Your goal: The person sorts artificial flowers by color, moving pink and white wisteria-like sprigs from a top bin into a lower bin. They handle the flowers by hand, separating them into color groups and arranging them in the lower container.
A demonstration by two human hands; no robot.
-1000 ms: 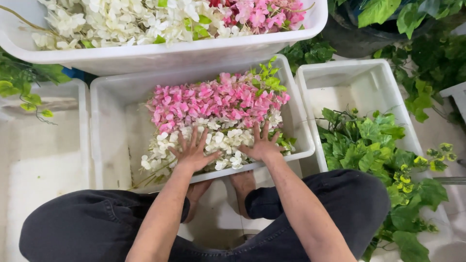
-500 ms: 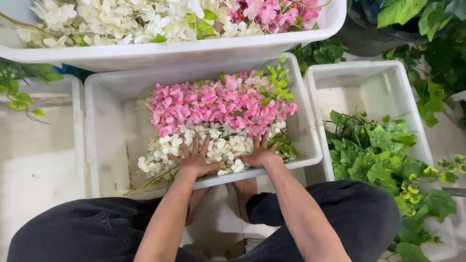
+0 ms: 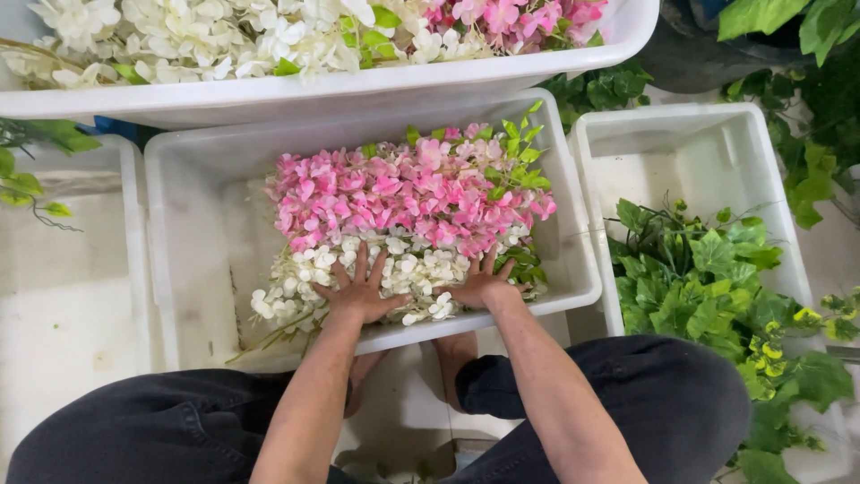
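Pressing down with fingers spread apart, the left hand (image 3: 360, 289) lies flat on the white flowers (image 3: 394, 269) at the centre of the frame, palm down and clamped on nothing. Just to its right, the right hand (image 3: 481, 285) rests the same way, fingers splayed and open on the white blooms, its fingertips reaching the lower edge of the pink flowers (image 3: 408, 193). White and pink blossoms form one heap, the pink ones farther up the frame and the white ones nearer the person, with a few green leaves (image 3: 518, 148) at the heap's upper right. All of it lies inside a white plastic tub (image 3: 193, 269) in the middle of the picture, and some stems stick out toward the tub's lower left. Both bare forearms run up from the bottom edge, between knees in dark trousers (image 3: 681, 403), with bare feet showing under the tub's near rim. Across the top of the frame sits another white tub (image 3: 358, 90) filled with white and pink blooms. At the right, a third white tub (image 3: 681, 134) holds green leafy vines (image 3: 708, 278), and at the left edge stands one more pale tub (image 3: 72, 296).
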